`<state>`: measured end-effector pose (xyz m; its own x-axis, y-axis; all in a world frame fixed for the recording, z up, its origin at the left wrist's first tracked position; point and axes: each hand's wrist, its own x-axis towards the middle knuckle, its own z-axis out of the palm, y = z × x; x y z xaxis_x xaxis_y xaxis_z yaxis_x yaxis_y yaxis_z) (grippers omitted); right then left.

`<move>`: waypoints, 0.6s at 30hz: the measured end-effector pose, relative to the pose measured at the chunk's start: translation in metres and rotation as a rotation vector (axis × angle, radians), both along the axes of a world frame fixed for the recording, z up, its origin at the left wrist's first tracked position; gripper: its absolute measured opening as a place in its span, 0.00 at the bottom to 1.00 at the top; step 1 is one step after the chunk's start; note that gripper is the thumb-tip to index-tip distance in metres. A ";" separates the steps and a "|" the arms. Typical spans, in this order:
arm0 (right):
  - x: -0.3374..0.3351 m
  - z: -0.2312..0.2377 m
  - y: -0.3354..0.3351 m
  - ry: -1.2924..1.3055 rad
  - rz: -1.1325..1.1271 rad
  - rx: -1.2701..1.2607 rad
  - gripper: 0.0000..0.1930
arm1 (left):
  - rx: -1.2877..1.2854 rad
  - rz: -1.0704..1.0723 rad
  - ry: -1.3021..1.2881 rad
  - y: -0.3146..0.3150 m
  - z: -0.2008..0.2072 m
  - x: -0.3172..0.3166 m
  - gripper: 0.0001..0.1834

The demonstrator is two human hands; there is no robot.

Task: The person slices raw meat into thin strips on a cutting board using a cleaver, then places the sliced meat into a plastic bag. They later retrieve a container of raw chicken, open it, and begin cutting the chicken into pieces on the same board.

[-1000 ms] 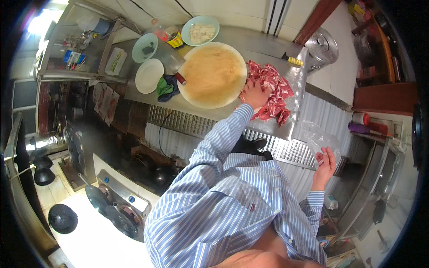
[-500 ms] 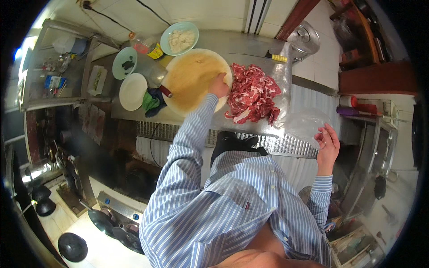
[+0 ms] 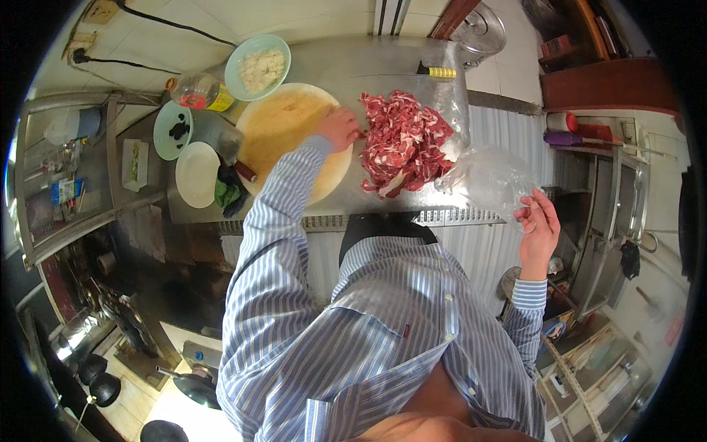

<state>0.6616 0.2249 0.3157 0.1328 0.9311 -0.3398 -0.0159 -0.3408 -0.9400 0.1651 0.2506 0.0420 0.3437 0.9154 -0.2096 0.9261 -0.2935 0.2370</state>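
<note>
My right hand (image 3: 539, 225) grips the edge of a clear plastic bag (image 3: 490, 177), which hangs off the counter's right side beside the meat. A heap of sliced raw red meat (image 3: 405, 144) lies directly on the metal counter. My left hand (image 3: 339, 129) is over the right edge of a round cutting board (image 3: 283, 132), close to the heap. Its fingers are bent together, and a small dark reddish bit shows at their tips; what they hold is unclear. A cleaver (image 3: 243, 168) with a reddish-brown handle rests at the board's left edge.
Behind the board stand a bowl of pale food (image 3: 263, 70) and a plastic bottle (image 3: 199, 92). Left of it are a bowl with dark pieces (image 3: 173, 131), a white bowl (image 3: 197, 175) and a green cloth (image 3: 230, 193). A yellow-handled knife (image 3: 440, 72) lies behind the meat.
The view has shifted, so the counter sits further left. My left hand remains by the board's right edge. The plastic bag now reaches closer to the meat, still in my right hand.
</note>
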 end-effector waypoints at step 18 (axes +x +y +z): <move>-0.077 0.121 0.072 -0.229 0.891 0.087 0.22 | -0.080 -0.134 -0.857 0.070 0.183 0.179 0.39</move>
